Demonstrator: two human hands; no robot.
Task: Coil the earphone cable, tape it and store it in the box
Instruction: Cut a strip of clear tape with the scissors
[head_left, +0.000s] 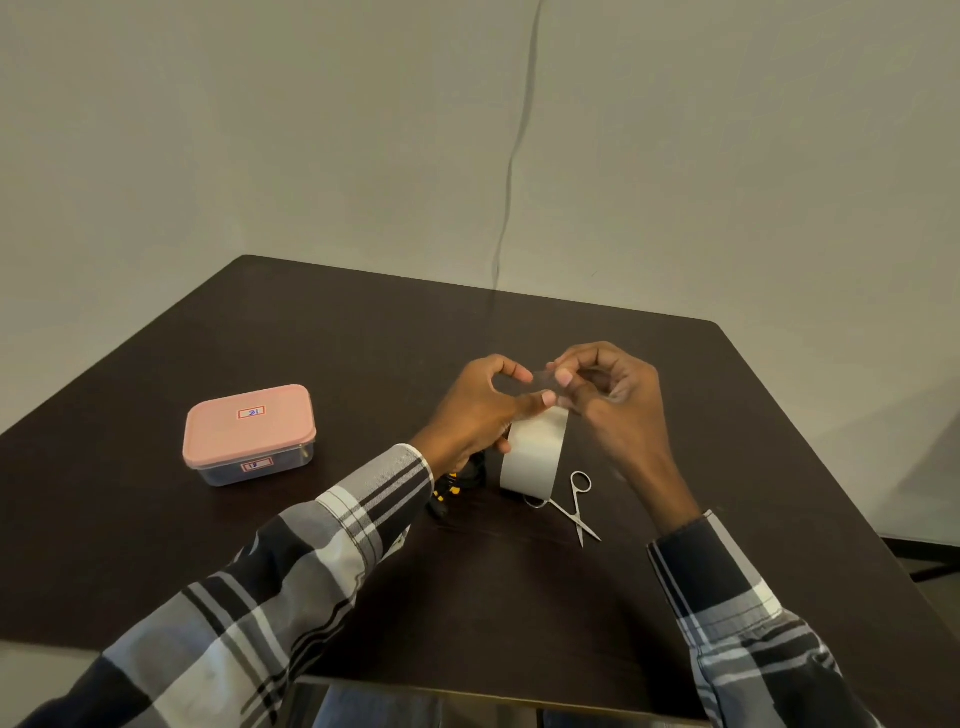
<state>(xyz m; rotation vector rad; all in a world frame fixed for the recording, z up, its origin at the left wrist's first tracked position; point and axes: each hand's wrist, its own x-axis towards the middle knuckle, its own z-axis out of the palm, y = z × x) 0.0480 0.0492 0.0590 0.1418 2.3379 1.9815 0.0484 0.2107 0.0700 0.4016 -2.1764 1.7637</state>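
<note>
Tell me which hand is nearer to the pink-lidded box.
Left. The left hand is just right of the box; the right hand is farther right, beyond the tape roll.

On the dark wooden desk (311, 338) we find the pink-lidded plastic box (249, 434) left of the white tape roll (532, 452), small steel scissors (574, 501) just right.
</note>
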